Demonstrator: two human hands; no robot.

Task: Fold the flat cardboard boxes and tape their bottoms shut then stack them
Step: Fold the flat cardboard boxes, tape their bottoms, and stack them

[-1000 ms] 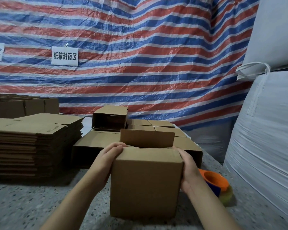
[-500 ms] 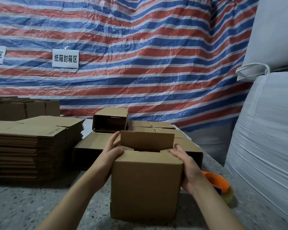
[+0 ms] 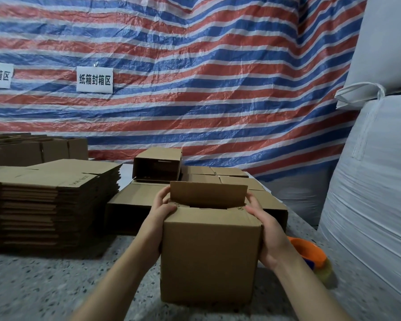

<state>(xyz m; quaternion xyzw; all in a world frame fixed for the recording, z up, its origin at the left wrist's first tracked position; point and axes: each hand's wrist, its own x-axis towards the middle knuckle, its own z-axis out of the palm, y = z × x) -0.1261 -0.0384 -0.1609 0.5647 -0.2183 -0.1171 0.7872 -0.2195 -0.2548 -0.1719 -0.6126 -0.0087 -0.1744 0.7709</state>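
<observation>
A brown cardboard box (image 3: 208,258) stands upright on the speckled table (image 3: 44,288) in front of me. Its far top flap (image 3: 207,194) stands up and the side flaps are folded inward. My left hand (image 3: 159,213) grips the box's upper left edge, fingers curled over the folded flap. My right hand (image 3: 267,230) holds the upper right edge, thumb on top. A tall stack of flat cardboard boxes (image 3: 49,200) lies at the left. Several folded boxes (image 3: 220,179) sit behind the held box, one open box (image 3: 158,164) on top on its side.
An orange tape dispenser (image 3: 309,253) with a roll of clear tape lies right of the box, partly hidden by my right hand. Large white bulk bags (image 3: 370,181) crowd the right side. A striped tarpaulin (image 3: 195,77) hangs behind. More boxes (image 3: 33,149) stand at far left.
My hands have slid up from the box's sides to its top edges, and the side flaps have been folded inward. The far flap still stands up.
</observation>
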